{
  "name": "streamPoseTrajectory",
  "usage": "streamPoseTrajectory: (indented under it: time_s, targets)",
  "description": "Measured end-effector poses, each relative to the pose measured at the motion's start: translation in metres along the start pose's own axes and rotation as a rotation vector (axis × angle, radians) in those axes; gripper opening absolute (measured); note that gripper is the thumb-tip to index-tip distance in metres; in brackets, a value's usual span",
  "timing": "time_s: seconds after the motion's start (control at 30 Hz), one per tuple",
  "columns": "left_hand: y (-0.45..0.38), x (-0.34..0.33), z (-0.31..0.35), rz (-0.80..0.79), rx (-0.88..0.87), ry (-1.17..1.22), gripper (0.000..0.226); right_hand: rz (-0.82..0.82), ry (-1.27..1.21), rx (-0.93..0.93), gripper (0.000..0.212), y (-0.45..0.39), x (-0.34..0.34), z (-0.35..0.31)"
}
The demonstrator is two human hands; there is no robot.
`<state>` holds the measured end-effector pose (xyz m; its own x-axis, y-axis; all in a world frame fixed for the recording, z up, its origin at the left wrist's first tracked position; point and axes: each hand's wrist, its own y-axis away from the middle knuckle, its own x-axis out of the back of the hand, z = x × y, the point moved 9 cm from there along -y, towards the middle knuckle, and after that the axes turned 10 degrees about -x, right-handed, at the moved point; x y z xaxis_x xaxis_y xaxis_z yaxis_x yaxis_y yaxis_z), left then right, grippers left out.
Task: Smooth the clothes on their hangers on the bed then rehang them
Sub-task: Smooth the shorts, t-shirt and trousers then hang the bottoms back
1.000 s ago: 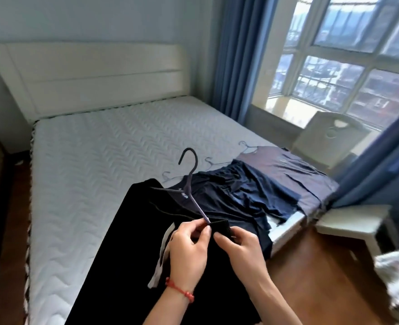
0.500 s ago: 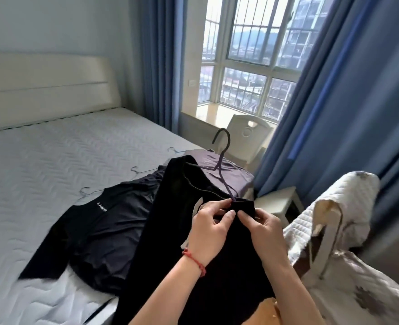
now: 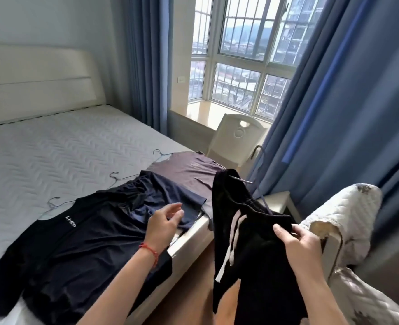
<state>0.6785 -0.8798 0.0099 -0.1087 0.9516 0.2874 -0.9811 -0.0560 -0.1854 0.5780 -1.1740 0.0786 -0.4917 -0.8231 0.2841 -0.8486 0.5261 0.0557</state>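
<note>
blue curtains [image 3: 348, 95] frame a barred window [image 3: 240, 55] at the upper middle of the frame, and a white quilted bed [image 3: 60, 148] fills the left half. three garments on wire hangers lie on the bed's near edge: a black t-shirt [image 3: 71, 249] with small white lettering at lower left, a navy garment [image 3: 165, 195] at centre, and a purple-grey t-shirt [image 3: 189, 167] just above it. all three look mostly flat, though the navy one shows bunched folds at its upper part, so the smoothing seems unfinished and none of these three is rehung. a fourth piece, black shorts [image 3: 245, 242] with white drawcords, hangs off the bed at lower right on a thin hanger [image 3: 259, 174] whose hook points up toward the curtains; it seems on its way to being rehung, but no rail is in view. the right hand [image 3: 299, 242] grips the shorts' waistband at lower right, thumb on the near face and fingers curled behind the cloth. the left hand [image 3: 165, 221] is at centre, above the navy garment's hem, fingers spread and loosely bent, holding nothing; i cannot tell if they touch the cloth.
</note>
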Motion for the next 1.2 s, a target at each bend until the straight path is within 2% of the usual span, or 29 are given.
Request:
streamPoseTrajectory:
  time_s: [0.1,0.2,0.5,0.8,0.93,1.03,1.2]
  targets:
    - [-0.051,0.002,-0.034,0.044,0.081,-0.025,0.024,0.026,0.019,-0.04,0.011,-0.051,-0.006,0.004]
    - [-0.099,-0.002,-0.058,0.062,0.154,-0.047,0.023,0.049,0.034,-0.067,0.017,-0.102,-0.016,0.002]
    - [-0.214,-0.032,-0.088,0.092,0.245,-0.046,0.019,0.031,0.172,-0.034,0.014,-0.242,-0.036,-0.03]
    - [-0.303,-0.073,-0.088,0.291,0.236,-0.054,0.02,-0.214,0.2,0.011,0.011,-0.393,-0.093,-0.079]
    - [-0.326,-0.08,-0.082,0.397,0.247,-0.041,0.019,-0.344,0.251,0.094,0.019,-0.443,-0.125,-0.11]
    - [-0.341,-0.073,-0.082,0.465,0.254,-0.051,0.02,-0.416,0.239,0.125,0.024,-0.474,-0.152,-0.132]
    - [-0.368,-0.042,-0.108,0.566,0.299,-0.098,0.02,-0.513,0.18,0.088,0.016,-0.513,-0.209,-0.142]
